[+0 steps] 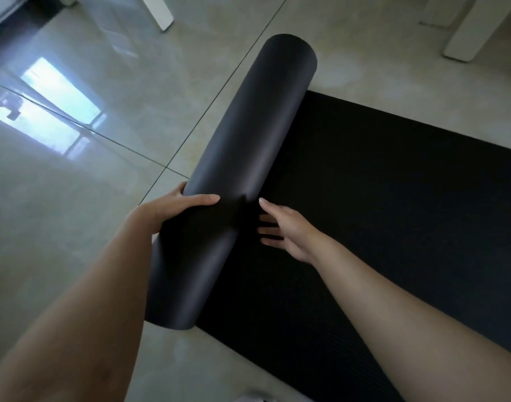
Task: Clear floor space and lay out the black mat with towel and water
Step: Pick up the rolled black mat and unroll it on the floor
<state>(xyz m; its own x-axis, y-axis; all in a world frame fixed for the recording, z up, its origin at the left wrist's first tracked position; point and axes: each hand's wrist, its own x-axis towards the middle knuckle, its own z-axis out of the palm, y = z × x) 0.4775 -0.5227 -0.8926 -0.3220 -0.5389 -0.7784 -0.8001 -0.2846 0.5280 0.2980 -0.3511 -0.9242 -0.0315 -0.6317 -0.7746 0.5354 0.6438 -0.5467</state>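
Two bare forearms are reaching in from the near edge toward the black mat [393,213], which is lying half unrolled on the tiled floor [103,198]. The left hand [187,207] is gripping the mat's rolled-up part [257,126], thumb laid across the top and fingers curled round its far side, apparently to steer the roll as it opens. Just right of the roll, the right hand [280,230] is resting released, fingers straight and spread on the flat sheet, likely pinning it against creeping. Beyond the roll, white furniture legs [158,10] are standing. No towel or water is showing.
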